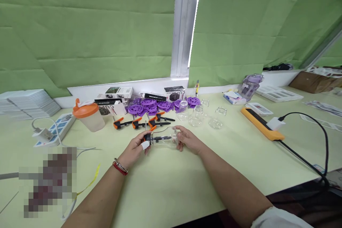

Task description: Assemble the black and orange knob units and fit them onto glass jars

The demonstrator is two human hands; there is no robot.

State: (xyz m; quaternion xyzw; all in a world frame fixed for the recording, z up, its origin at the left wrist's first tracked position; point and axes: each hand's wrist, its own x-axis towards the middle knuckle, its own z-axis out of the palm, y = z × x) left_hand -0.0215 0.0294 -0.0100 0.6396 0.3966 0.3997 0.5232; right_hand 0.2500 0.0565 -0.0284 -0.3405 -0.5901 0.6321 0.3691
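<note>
A clear bottle (166, 144) lies sideways between my two hands, a little above or on the table. Its black-and-orange top (147, 137) points left, and a dark tube runs inside the bottle. My left hand (134, 149), with a white wrap on one digit, is closed around the top. Closed on the bottle's round base end is my right hand (189, 140). Just beyond, more black-and-orange tops (120, 124) with stems lie in a loose group. Several clear bottles (195, 120) stand behind my right hand.
Purple plastic wheel-like parts (135, 109) are piled behind the tops, near cup-holder boxes (114, 108). An orange-lidded shaker (92, 119) and a power strip (59, 128) are at left. On the right sit an orange power strip (260, 124) with a cable and a purple bottle (249, 88).
</note>
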